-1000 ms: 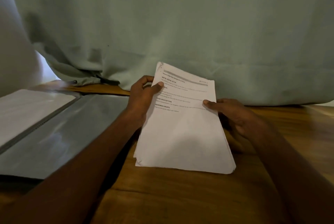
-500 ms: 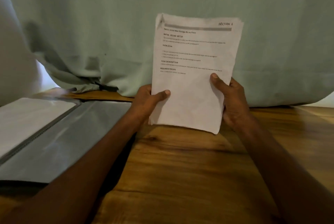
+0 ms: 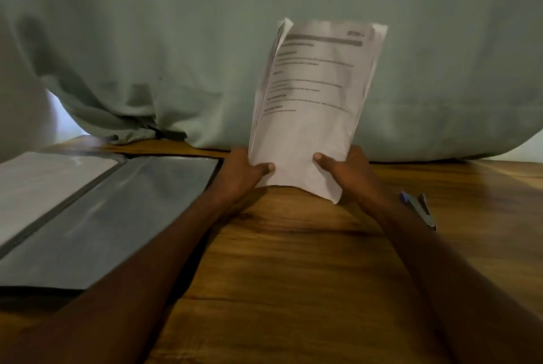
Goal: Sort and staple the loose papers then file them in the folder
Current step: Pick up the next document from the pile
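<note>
Fingers of the left hand [image 3: 241,172] and right hand [image 3: 349,171] pinch the paper stack's [image 3: 311,117] bottom corners; tapping it on the surface [image 3: 293,261] should square the edges for stapling.

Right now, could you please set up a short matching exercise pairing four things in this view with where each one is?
Things:
1. stack of papers
2. folder
3. stapler
4. curtain

Places:
A. lying open on the table's left side
B. hanging behind the table
C. held upright by both hands
D. lying on the table just right of the right forearm

Pairs: 1-C, 2-A, 3-D, 4-B. The left hand and right hand grip the stack's lower corners above the wooden table.
</note>
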Demonstrator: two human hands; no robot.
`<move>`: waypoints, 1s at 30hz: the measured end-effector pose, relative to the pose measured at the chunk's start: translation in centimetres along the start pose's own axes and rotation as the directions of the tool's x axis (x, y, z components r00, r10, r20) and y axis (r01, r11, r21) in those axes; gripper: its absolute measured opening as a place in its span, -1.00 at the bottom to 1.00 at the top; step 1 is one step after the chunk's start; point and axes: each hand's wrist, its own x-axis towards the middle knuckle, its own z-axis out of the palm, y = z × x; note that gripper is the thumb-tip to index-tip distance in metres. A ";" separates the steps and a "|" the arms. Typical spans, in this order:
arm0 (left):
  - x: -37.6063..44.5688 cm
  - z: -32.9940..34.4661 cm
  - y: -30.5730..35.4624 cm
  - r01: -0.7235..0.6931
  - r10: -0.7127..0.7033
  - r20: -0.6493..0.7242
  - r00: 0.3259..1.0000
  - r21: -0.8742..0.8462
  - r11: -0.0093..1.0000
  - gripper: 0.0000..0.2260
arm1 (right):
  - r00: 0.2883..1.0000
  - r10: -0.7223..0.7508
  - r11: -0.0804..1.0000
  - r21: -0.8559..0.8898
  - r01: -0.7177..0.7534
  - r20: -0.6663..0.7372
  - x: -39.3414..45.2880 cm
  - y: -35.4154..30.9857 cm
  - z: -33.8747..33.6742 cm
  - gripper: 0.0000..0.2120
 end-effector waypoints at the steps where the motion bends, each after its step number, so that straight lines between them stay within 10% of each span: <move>1: 0.2 0.1 0.1 -0.013 0.013 -0.008 1.000 -0.010 1.000 -0.56 | 1.000 -0.006 0.999 0.033 0.007 -0.017 0.1 0.0 0.0 -0.56; 7: 0.3 0.2 -0.7 0.017 -0.017 0.015 1.000 0.040 0.999 -0.53 | 0.994 0.102 0.995 -0.010 -0.102 0.024 -0.7 1.1 1.2 -0.53; 15: 0.7 -1.8 -0.1 0.032 -0.036 0.220 0.975 0.024 0.999 -0.56 | 0.963 0.195 0.858 0.443 -0.259 0.186 -0.2 -1.3 -0.9 -0.67; 21: 0.2 -4.7 1.0 0.009 0.027 0.076 0.997 -0.446 0.895 -0.74 | 0.976 0.162 0.865 0.454 -0.212 0.148 -0.1 -1.7 0.1 -0.68; 30: -0.3 -14.6 -2.6 -0.013 0.044 0.116 0.992 -0.253 0.967 -0.65 | 0.971 0.165 0.971 0.145 -0.191 0.174 -1.7 -2.4 6.9 -0.76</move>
